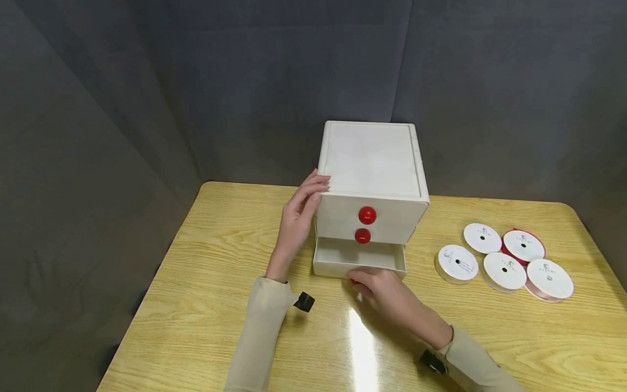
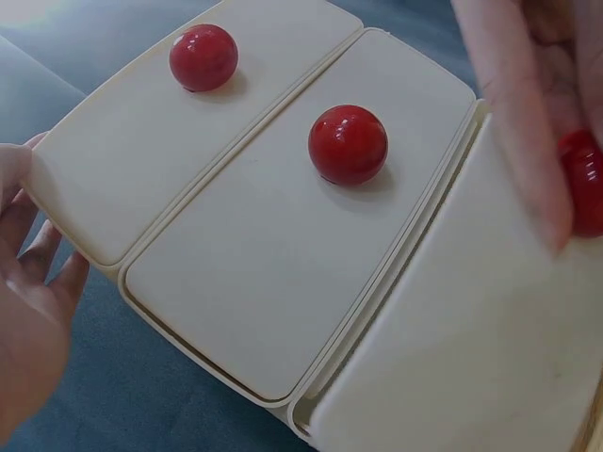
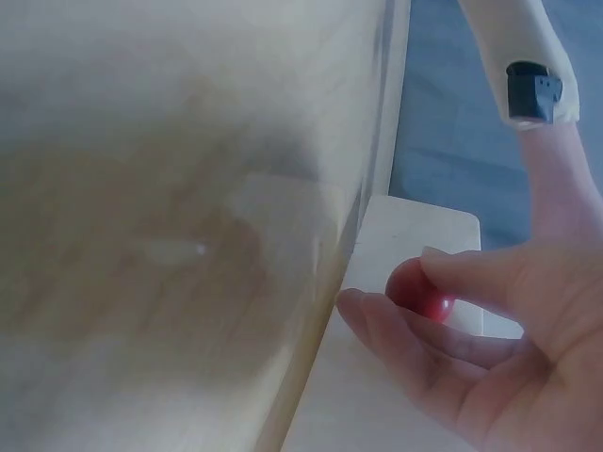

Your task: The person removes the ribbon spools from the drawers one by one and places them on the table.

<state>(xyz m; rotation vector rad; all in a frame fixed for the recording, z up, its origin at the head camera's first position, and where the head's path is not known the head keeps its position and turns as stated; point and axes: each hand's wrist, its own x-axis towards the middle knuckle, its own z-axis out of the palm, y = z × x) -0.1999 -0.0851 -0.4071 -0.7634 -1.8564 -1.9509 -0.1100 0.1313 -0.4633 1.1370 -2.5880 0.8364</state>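
Observation:
A small white drawer cabinet [image 1: 374, 160] has three drawers, each with a round red knob. Its bottom drawer [image 1: 325, 267] is pulled partway out, and the part of its inside that shows holds nothing. My right hand [image 1: 387, 294] pinches the bottom drawer's red knob [image 3: 415, 290] between thumb and fingers. At the cabinet's upper left front corner rests my left hand [image 1: 299, 218], its fingers fairly straight against the edge. The middle knob [image 2: 348, 145] and the top knob [image 2: 203, 57] are untouched, on drawers that are pushed in.
Several white ribbon spools lie flat to the right of the cabinet, among them one with red ribbon [image 1: 524, 245] and one with pink ribbon [image 1: 549, 279]. The wooden table [image 1: 215, 261] meets a dark cloth backdrop [image 1: 274, 98] at the back.

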